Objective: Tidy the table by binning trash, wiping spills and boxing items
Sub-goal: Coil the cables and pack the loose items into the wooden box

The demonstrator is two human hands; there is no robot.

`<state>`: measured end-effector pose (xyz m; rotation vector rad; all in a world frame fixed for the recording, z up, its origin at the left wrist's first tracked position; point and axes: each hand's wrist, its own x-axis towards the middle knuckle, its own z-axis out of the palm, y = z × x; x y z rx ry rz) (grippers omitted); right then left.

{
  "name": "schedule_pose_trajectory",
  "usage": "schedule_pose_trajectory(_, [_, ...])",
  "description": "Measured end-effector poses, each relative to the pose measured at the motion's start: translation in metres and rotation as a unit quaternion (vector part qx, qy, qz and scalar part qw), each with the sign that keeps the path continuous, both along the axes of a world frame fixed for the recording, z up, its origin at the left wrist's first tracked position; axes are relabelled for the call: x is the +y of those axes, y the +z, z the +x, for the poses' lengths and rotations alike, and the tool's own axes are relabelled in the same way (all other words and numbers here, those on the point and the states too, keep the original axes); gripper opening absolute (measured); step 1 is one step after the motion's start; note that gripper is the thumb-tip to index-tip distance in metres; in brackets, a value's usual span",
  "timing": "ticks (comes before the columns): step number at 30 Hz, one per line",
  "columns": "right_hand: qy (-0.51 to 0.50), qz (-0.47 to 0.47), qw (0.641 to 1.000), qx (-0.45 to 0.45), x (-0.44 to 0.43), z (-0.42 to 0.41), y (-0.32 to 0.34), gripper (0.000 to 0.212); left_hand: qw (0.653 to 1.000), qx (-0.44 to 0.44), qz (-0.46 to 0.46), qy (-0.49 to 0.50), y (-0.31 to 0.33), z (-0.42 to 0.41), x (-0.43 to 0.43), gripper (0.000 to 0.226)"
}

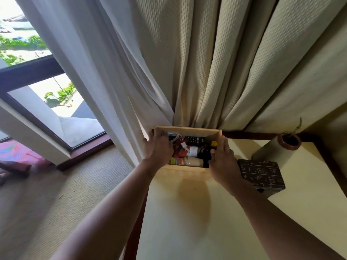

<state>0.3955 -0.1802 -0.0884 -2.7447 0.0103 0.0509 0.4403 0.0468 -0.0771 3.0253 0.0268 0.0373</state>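
A shallow wooden box sits at the table's far left corner, against the curtains. Inside lie a black remote, a white cable with plug, a red item, a dark bottle with a yellow cap and a cream-coloured cup lying on its side. My left hand grips the box's left wall, fingers curled over the rim. My right hand lies against the box's right wall, fingers straight along it and thumb at the rim.
The pale yellow table has a dark wood edge. A dark patterned block stands just right of my right hand. Further back right is a paper roll with a brown pot on top. Curtains hang behind; carpet and a window lie left.
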Motion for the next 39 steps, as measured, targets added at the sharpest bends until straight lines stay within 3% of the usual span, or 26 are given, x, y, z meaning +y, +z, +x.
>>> schedule_pose_trajectory(4, [0.02, 0.113, 0.992, -0.047, -0.009, -0.024, 0.025, 0.053, 0.988, -0.082, -0.128, 0.021, 0.001, -0.021, 0.001, 0.037])
schedule_pose_trajectory(10, [-0.05, 0.079, 0.976, -0.195, -0.054, -0.077, 0.034, 0.033, 0.975, -0.194, -0.11, 0.007, 0.011, -0.088, -0.04, 0.04])
schedule_pose_trajectory(12, [-0.106, 0.117, 0.965, -0.209, -0.075, -0.095, 0.03, 0.033, 0.966, -0.224, -0.126, -0.022, -0.004, -0.13, -0.063, 0.043])
schedule_pose_trajectory(14, [-0.185, 0.216, 0.938, -0.198, -0.098, -0.103, 0.024, 0.034, 0.968, -0.188, -0.157, -0.05, -0.031, -0.17, -0.084, 0.04])
schedule_pose_trajectory(16, [-0.258, 0.267, 0.911, -0.178, -0.122, -0.098, 0.02, 0.034, 0.982, -0.081, -0.156, -0.069, -0.062, -0.202, -0.107, 0.039])
schedule_pose_trajectory(18, [-0.287, 0.303, 0.898, -0.14, -0.14, -0.079, 0.022, 0.049, 0.989, 0.033, -0.133, -0.06, -0.084, -0.22, -0.125, 0.056])
schedule_pose_trajectory(20, [-0.28, 0.327, 0.896, -0.105, -0.15, -0.054, 0.028, 0.068, 0.987, 0.077, -0.129, -0.057, -0.096, -0.227, -0.138, 0.069])
schedule_pose_trajectory(24, [-0.277, 0.325, 0.899, -0.097, -0.157, -0.018, 0.017, 0.088, 0.989, 0.085, -0.099, -0.071, -0.099, -0.227, -0.146, 0.072])
schedule_pose_trajectory(30, [-0.282, 0.321, 0.895, -0.13, -0.176, -0.007, 0.003, 0.068, 0.991, 0.095, -0.066, -0.073, -0.106, -0.228, -0.146, 0.071])
schedule_pose_trajectory(37, [-0.204, 0.311, 0.922, -0.11, -0.22, -0.017, 0.01, 0.068, 0.991, 0.082, -0.084, -0.065, -0.106, -0.229, -0.146, 0.071])
schedule_pose_trajectory(39, [-0.213, 0.311, 0.921, -0.092, -0.226, -0.031, 0.013, 0.081, 0.991, 0.076, -0.085, -0.065, -0.107, -0.229, -0.146, 0.071])
